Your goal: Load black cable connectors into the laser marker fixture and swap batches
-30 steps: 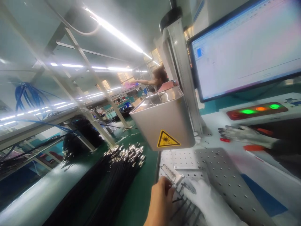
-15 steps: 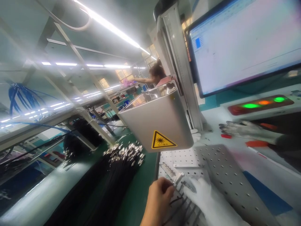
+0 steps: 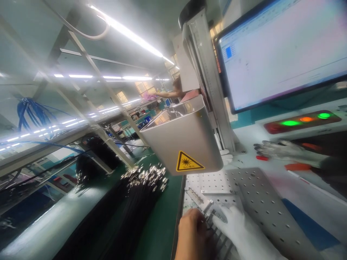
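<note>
My bare left hand is curled at the near end of a slotted metal fixture. Its fingertips are in shadow, and what they grip is hidden. My right hand, in a white glove, is bent around the silver ends of several dark cables beside the fixture. These cables trail down towards me below the hand. Above the fixture hangs a grey machine head bearing a yellow laser warning triangle. The fixture rests on a perforated metal plate.
On the green bench at left lies a thick bundle of black cables with shiny metal ends. A monitor and lit buttons stand at right, near a grey glove. Another person is farther back.
My left hand has shifted slightly right, closer to my right hand, its fingers now more hidden. My right hand stays almost in place. The view has moved a little.
</note>
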`<state>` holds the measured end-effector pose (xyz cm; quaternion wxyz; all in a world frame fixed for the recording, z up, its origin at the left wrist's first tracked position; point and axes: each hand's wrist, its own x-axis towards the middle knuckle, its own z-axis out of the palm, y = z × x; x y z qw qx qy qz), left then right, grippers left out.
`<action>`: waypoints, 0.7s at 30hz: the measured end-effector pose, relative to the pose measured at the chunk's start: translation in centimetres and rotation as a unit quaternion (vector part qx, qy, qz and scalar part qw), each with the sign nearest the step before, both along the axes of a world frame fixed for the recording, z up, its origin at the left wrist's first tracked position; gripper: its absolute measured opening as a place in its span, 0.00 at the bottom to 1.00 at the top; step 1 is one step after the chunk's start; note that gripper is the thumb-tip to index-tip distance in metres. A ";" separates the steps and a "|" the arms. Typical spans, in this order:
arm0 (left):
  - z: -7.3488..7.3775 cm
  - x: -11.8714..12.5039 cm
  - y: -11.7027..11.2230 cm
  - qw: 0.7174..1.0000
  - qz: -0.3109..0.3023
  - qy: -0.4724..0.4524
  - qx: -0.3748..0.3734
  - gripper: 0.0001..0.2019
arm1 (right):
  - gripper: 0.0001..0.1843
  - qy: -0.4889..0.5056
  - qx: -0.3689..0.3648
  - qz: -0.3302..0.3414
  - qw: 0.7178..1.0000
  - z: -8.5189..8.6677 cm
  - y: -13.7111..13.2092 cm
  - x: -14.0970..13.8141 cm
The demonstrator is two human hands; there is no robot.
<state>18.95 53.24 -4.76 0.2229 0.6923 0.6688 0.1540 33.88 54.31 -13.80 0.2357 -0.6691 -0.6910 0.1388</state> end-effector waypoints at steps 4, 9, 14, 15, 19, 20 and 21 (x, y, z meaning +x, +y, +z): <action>-0.3 0.4 0.0 1.000 -0.016 -0.010 -0.002 0.06 | 0.16 0.000 -0.008 -0.014 1.000 -0.2 0.0 -0.3; -0.3 1.1 0.3 1.000 -0.021 0.014 -0.007 0.08 | 0.16 -0.010 -0.005 -0.042 0.999 -0.4 0.0 -0.9; 0.1 1.4 0.7 1.000 0.011 -0.022 -0.017 0.08 | 0.16 -0.022 -0.010 0.013 1.000 -0.6 0.1 -0.7; 0.1 1.4 0.8 1.000 0.006 -0.015 -0.018 0.08 | 0.17 -0.026 -0.012 0.033 0.999 -0.6 0.1 -0.6; -0.5 0.8 0.9 1.000 -0.020 -0.002 -0.014 0.08 | 0.19 -0.036 -0.006 0.079 0.996 -0.1 -0.1 0.0; -0.7 0.6 1.0 1.000 -0.015 -0.011 -0.016 0.07 | 0.18 -0.036 -0.004 0.078 0.996 0.1 -0.2 0.1; -0.8 0.4 1.0 0.999 -0.007 -0.023 -0.021 0.06 | 0.17 -0.035 -0.003 0.070 0.997 0.4 -0.2 0.1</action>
